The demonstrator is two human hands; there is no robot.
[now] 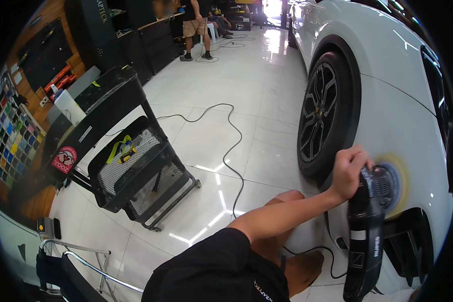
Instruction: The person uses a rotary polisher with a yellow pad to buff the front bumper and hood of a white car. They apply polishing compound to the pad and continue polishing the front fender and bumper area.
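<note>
My left hand [351,173] is closed over the front end of a black power polisher [366,221]. The polisher's round pad [398,183], yellow and blue and blurred, lies against the white car's bumper [422,173], just behind or ahead of the wheel arch. The tool's long body hangs down toward the lower edge of the picture. My left arm reaches across from a black sleeve [206,261]. My right hand is not seen; the tool's rear end runs to the picture's lower edge.
A black wheel [319,113] stands close to my left hand. A dark cable [239,151] winds across the pale tiled floor. Left of me is a black mesh trolley [153,151] with a bottle [69,106] on top. A chrome-framed chair [93,261] stands lower left. Another person [194,30] stands farther back.
</note>
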